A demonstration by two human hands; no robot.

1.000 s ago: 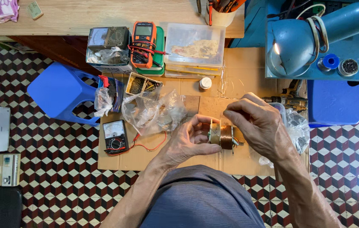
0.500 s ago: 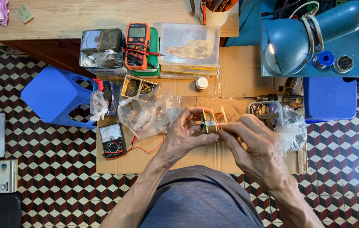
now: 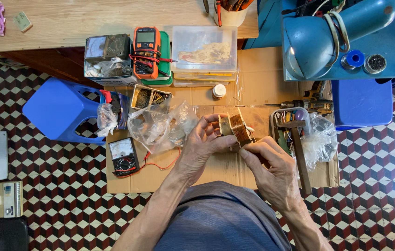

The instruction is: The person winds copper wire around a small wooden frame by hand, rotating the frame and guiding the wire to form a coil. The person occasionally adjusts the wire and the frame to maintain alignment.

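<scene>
Both hands meet over the middle of the cardboard sheet (image 3: 216, 172) on the floor. The left hand (image 3: 202, 146) is wrapped around a small coil of copper wire (image 3: 237, 129), with the fingers curled over its top and the thumb under it. The right hand (image 3: 271, 169) pinches the coil from below, with its fingertips pressed on the near edge. So the coil is up in the air, held tight between the two hands, just above the cardboard.

The copper wire looks neatly wound all the way round, so the winding part seems mostly done. I cannot tell if the wire ends are joined to anything yet. No tool is in either hand.

Just left of the hands lie some clear plastic bags (image 3: 158, 125). Near them sits a small black meter (image 3: 123, 158) with a red wire (image 3: 162, 165) running from it; it does not touch the coil, so I think no testing is going on now. To the right lies a hammer (image 3: 299, 153) beside a tray of small tools (image 3: 283, 125). Farther up are an orange meter (image 3: 145, 49), a clear plastic box (image 3: 204, 49) and a blue lamp (image 3: 327, 39). A blue stool (image 3: 60, 109) stands on the checked floor (image 3: 44, 186) to the left.
</scene>
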